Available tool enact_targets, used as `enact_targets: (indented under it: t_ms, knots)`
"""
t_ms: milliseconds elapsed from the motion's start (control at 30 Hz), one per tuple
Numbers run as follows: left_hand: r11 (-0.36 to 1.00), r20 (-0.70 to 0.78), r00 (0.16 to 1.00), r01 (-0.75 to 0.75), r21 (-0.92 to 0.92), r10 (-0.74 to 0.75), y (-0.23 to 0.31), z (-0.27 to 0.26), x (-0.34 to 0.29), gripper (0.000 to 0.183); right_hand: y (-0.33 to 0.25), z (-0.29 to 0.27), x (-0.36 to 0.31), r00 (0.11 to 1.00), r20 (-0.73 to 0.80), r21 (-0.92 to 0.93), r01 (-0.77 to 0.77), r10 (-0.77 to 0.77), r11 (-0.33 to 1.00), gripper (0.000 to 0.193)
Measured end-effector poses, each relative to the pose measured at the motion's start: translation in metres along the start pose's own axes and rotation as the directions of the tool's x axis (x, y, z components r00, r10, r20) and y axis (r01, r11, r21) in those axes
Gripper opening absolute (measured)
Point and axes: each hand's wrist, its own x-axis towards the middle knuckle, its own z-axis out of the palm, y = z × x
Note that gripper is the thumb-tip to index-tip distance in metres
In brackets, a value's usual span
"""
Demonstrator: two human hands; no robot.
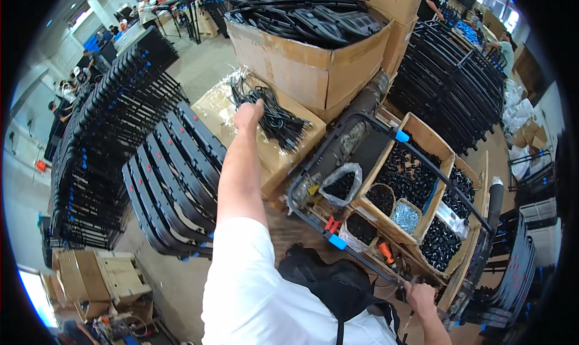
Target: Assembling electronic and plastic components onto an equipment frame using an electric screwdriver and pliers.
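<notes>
My left hand [248, 115] reaches out over a carton topped with clear plastic film. Its fingers are closed at the near side of a bundle of black cables [278, 117], and the fingertips are partly hidden. A black tubular frame [435, 171] with rounded corners and blue clips lies tilted across a wooden parts bench. At the frame's near end, my right hand [420, 298] is closed around the tube, low on the right side.
Wooden bins [362, 201] hold black plastic parts and silver screws [405, 217]. An orange-handled tool [386, 253] lies beside them. A large carton [289, 61] of black mesh parts stands ahead. Stacked black frames [108, 140] and curved black panels [175, 176] stand at the left.
</notes>
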Motion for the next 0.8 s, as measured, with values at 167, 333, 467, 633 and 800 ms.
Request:
enact_targets:
  t_ms: [167, 333, 467, 633, 800]
  knots:
    - [1.0, 0.091, 0.996, 0.024, -0.004, -0.023, 0.005, -0.002, 0.018, 0.043, -0.038, -0.008, -0.024, 0.987, -0.051, 0.03, -0.15, 0.151, 0.988, 0.053]
    - [0.796, 0.329, 0.931, 0.319, -0.514, -0.161, -0.004, -0.013, 0.04, 0.03, -0.037, -0.015, -0.018, 0.934, 0.214, -0.212, -0.24, 0.285, 0.947, 0.051]
    - [-0.062, 0.247, 0.964, 0.254, -0.965, 0.102, -0.002, -0.019, 0.057, 0.021, -0.009, 0.028, -0.02, 0.927, 0.296, -0.336, -0.125, 0.231, 0.933, 0.029]
    - [0.078, -0.308, 0.947, -0.315, -0.946, 0.088, 0.046, -0.126, -0.006, 0.023, -0.01, 0.021, -0.029, 0.923, 0.291, -0.24, -0.186, 0.254, 0.953, 0.034]
    - [-0.28, -0.454, 0.809, -0.368, -0.887, 0.373, 0.074, -0.203, -0.116, 0.021, -0.039, 0.002, -0.013, 0.931, 0.222, -0.083, -0.278, 0.29, 0.957, 0.034]
